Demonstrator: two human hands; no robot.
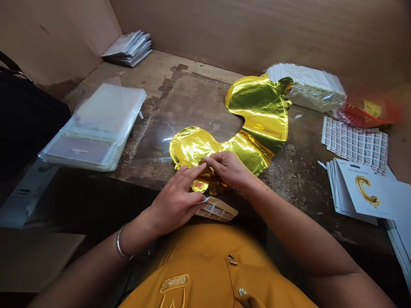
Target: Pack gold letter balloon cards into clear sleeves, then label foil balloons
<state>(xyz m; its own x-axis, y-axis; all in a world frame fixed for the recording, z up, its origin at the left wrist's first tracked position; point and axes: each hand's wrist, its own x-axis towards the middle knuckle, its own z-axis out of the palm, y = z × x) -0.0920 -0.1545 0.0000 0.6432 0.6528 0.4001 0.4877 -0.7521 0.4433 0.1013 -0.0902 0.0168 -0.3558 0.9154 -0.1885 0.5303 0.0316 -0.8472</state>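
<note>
A flat gold foil balloon point(253, 124), C-shaped, lies on the worn table with its near end at the front edge. My left hand point(176, 192) keeps a small sheet of CE stickers point(218, 210) under its thumb, while its fingertips rest on the balloon's near end. Beside it, my right hand point(229, 169) is closed, thumb and fingers pinched together over the foil. Whatever lies between those right fingertips is too small or hidden to make out. Both hands nearly meet there.
Clear plastic sleeves point(99, 124) are stacked at left, folded cards point(130, 47) behind. At right are a wrapped card bundle point(311, 87), a red plastic bag point(369, 109), sticker sheets point(356, 143) and balloon cards point(369, 188). A black bag point(28, 119) sits far left.
</note>
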